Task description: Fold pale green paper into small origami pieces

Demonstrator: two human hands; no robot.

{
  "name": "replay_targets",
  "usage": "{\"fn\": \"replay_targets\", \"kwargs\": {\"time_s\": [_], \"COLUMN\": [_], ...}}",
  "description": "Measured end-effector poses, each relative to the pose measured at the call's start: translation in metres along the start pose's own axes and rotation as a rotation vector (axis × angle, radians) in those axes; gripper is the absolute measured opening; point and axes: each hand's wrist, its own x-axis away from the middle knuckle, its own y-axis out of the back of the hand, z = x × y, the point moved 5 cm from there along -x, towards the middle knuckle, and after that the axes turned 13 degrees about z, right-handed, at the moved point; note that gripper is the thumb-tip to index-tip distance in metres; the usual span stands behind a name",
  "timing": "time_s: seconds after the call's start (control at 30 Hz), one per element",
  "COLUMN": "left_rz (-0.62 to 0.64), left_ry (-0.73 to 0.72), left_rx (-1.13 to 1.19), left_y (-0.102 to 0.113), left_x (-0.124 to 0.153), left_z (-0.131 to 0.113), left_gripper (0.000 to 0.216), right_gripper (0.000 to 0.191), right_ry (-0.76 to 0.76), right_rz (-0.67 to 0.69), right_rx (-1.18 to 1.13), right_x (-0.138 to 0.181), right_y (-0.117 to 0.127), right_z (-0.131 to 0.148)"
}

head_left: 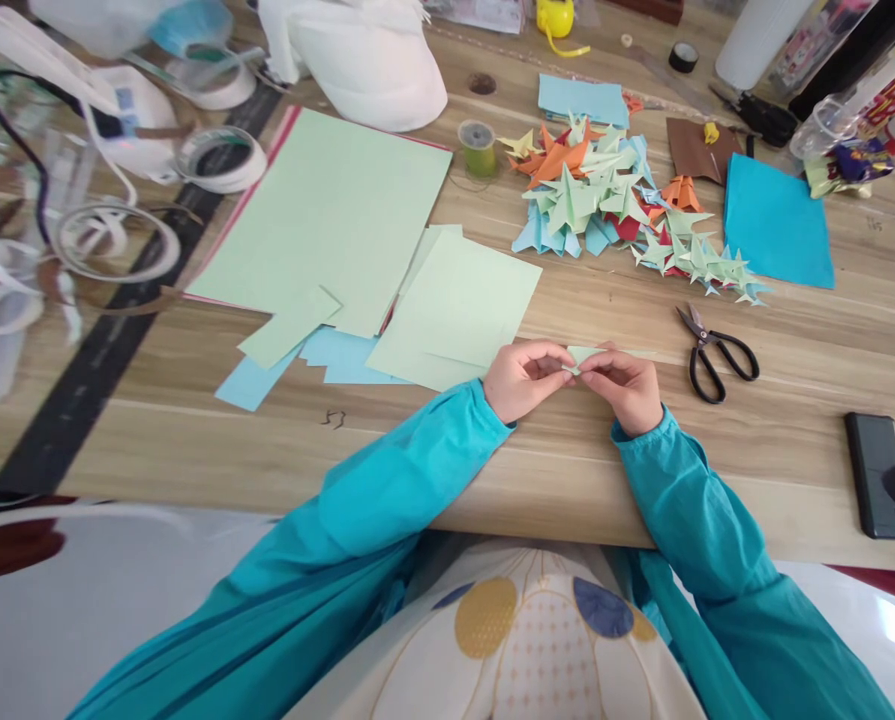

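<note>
Between my two hands is a small folded piece of pale green paper [583, 354], held just above the table near its front edge. My left hand [526, 380] pinches its left end between thumb and fingers. At the other end, my right hand [623, 385] is closed on it the same way. Most of the piece's lower part is hidden behind my fingertips. Loose pale green sheets [462, 300] lie beside my left hand. To the right of my right hand rest black-handled scissors [709, 352], their blades slightly apart. Folded paper stars [589, 190] in green, orange, blue and red are heaped beyond my hands.
A large green sheet stack [342, 210] and blue paper strips [256, 385] lie left. Tape rolls [220, 160] and tangled cords crowd the far left. A thread spool [477, 148] stands mid-table. A blue cloth-like square [777, 222] and a phone [880, 475] are at right.
</note>
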Motion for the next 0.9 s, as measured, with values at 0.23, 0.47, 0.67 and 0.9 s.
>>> {"fn": "replay_targets", "kwargs": {"time_s": [0.23, 0.47, 0.67, 0.9], "left_rz": [0.0, 0.013, 0.02, 0.022], "left_ry": [-0.068, -0.126, -0.113, -0.082], "left_rx": [-0.13, -0.312, -0.311, -0.202], "left_y": [0.0, 0.003, 0.001, -0.001], "left_x": [0.0, -0.001, -0.001, 0.0], "left_z": [-0.005, -0.011, -0.012, -0.009], "left_gripper": [0.012, 0.01, 0.011, 0.016], "right_gripper": [0.012, 0.013, 0.018, 0.018], "right_ry": [-0.003, -0.031, -0.078, -0.075], "right_rz": [-0.05, -0.075, -0.08, -0.059], "right_rx": [0.043, -0.012, -0.034, -0.044], "right_x": [0.0, 0.0, 0.0, 0.001], "right_y": [0.004, 0.004, 0.006, 0.007], "right_z": [-0.003, -0.005, -0.01, -0.013]}}
